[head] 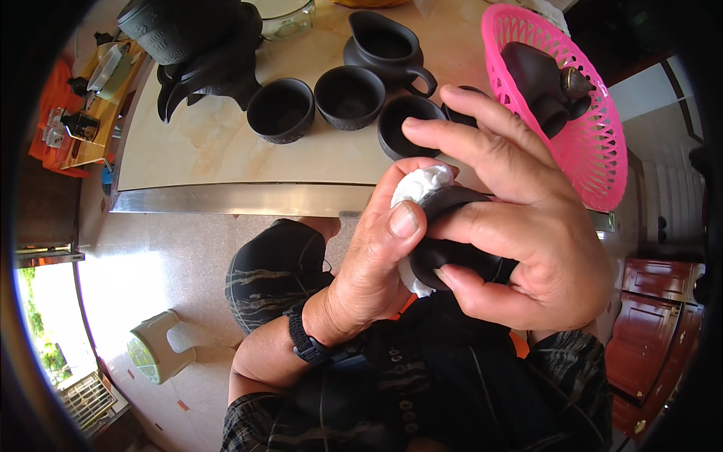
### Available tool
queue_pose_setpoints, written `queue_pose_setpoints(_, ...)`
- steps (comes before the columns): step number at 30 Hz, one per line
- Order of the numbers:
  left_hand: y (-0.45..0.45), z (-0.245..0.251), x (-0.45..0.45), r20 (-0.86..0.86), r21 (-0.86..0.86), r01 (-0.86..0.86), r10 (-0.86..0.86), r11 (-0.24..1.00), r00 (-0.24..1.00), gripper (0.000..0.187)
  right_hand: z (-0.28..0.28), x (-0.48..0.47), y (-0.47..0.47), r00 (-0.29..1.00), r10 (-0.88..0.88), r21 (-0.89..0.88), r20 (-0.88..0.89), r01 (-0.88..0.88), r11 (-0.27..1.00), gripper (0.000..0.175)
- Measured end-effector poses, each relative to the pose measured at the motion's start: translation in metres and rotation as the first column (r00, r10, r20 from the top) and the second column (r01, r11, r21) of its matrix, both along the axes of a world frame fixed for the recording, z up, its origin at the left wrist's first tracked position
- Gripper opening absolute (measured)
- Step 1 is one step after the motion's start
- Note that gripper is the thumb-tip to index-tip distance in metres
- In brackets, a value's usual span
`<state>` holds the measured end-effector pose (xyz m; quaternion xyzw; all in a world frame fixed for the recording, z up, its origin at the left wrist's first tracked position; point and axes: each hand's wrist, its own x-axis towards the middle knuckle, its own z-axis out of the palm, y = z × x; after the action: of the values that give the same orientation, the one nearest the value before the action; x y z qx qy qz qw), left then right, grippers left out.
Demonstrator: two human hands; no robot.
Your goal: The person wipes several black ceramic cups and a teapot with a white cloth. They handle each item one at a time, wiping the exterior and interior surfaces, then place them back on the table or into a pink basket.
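Close to my body, my left hand [373, 260] presses a crumpled white tissue or cloth [423, 182] against a small dark clay cup [460, 260]. My right hand [531, 237] grips the same cup, with its thumb at the rim and its index finger bent over it; the other fingers are spread. Part of the cup is hidden by both hands. Beyond them on the table stand several matching cups, among them a left one [281, 110], a middle one [350, 97] and one partly behind my fingers [408, 127].
A dark pitcher [387, 51] and a large dark teapot-like vessel [197, 51] stand on the marble-patterned table [226, 152]. At the right, a pink plastic basket [587, 152] holds dark clay pieces [534, 79]. A glass bowl [288, 20] sits at the back. On the floor is a plastic stool [158, 344].
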<state>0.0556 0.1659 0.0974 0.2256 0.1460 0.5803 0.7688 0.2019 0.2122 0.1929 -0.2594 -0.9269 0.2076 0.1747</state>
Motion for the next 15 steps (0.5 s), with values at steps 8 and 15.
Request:
queue_pose_setpoints(8,-0.004,0.008,-0.002,-0.054,-0.045,-0.010,0.007,0.999,0.999,0.069,-0.010,0.000,0.005,0.984,0.077,-0.081,-0.159,-0.091,0.993,0.021)
queue_pose_setpoints(15,-0.001,0.001,-0.006,0.003,-0.095,0.060,-0.060,0.994,0.998,0.062,-0.024,0.001,0.000,0.676,-0.412,-0.559,-0.611,0.000,0.829,0.037)
